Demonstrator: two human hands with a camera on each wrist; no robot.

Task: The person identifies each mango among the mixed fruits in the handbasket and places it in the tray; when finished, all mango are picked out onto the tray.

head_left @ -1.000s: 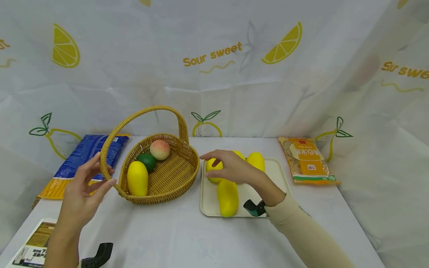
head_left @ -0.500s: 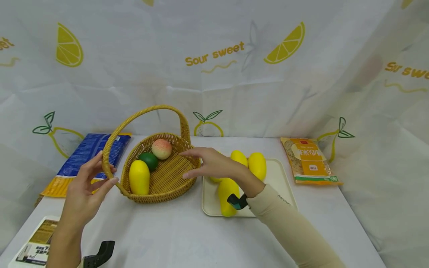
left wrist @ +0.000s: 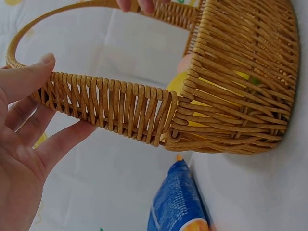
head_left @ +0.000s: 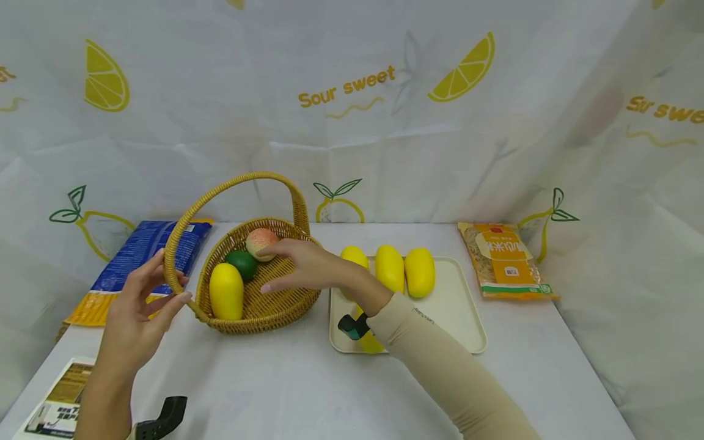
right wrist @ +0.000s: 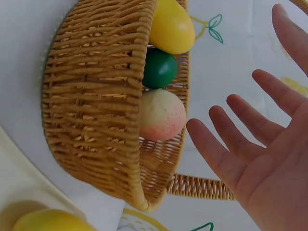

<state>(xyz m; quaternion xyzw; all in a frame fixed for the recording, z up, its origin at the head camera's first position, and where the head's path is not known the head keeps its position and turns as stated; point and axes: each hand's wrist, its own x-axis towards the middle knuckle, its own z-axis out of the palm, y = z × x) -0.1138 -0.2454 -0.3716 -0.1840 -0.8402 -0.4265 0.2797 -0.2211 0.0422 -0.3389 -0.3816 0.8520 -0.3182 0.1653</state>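
Note:
A wicker basket [head_left: 269, 319] stands on the table, left of centre. My left hand [head_left: 136, 324] pinches the left side of its arched handle [head_left: 233, 184] between thumb and fingers, as the left wrist view confirms. Inside lie a yellow mango-like fruit [head_left: 226, 292], a dark green round fruit [head_left: 241, 264] and a pinkish peach [head_left: 260, 242]. Over the basket, my right hand [head_left: 308, 266] has its fingers spread, holding nothing. In the right wrist view the fingertips [right wrist: 195, 127] are near the peach; whether they touch it I cannot tell.
To the right, a cream tray [head_left: 445, 324] carries several yellow mango-like fruits [head_left: 389, 269], one mostly behind my right wrist. An orange food packet [head_left: 506, 263] lies at the far right. A blue and orange bag [head_left: 143, 263] lies behind the left hand, and a printed pack [head_left: 57, 403] at front left.
My right hand has moved left from over the tray's fruits to above the basket, empty throughout. The left hand keeps its hold on the handle, and the basket stays in place.

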